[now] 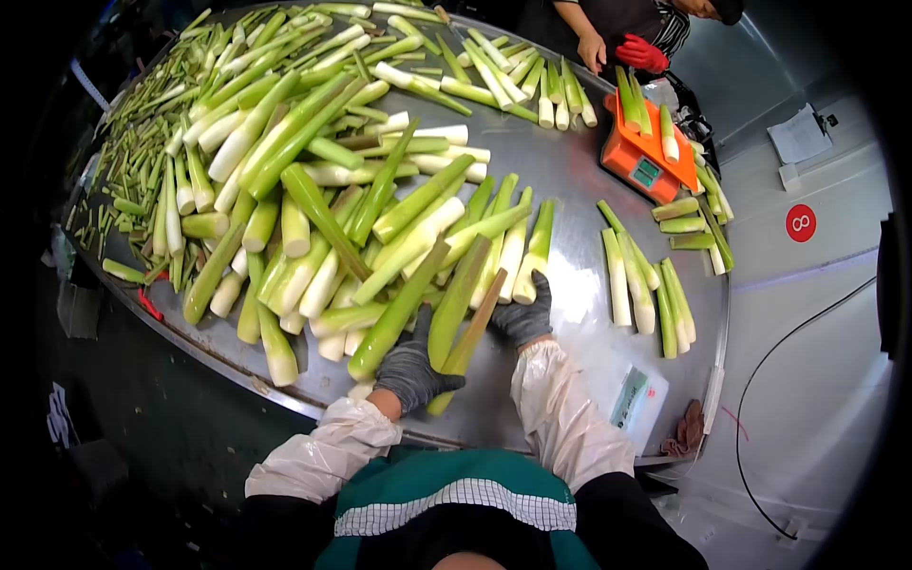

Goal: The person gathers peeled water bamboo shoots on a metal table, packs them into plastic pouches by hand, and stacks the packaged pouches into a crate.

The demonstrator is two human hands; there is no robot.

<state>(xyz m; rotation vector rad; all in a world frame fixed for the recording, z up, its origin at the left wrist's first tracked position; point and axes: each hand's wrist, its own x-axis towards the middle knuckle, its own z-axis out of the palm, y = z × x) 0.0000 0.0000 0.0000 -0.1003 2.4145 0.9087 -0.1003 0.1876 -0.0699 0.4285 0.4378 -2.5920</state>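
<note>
My left hand (418,367), in a grey glove, is at the near edge of a pile of green-and-white water bamboo shoots (313,218). Its thumb lies across a brownish-green shoot (472,328), with the fingers on the far side beside a broad green shoot (456,302). My right hand (525,315), also gloved in grey, cups the pale lower ends of shoots (533,266) at the pile's right side, one finger along the outer one. Its palm side is hidden.
Several shoots (638,285) lie apart on the metal table (570,223). An orange scale (642,157) holds a few shoots. Another person's hand (592,49) and red glove (643,53) are behind it. A clear bag with a label (630,397) and a brown cloth (686,429) lie near right.
</note>
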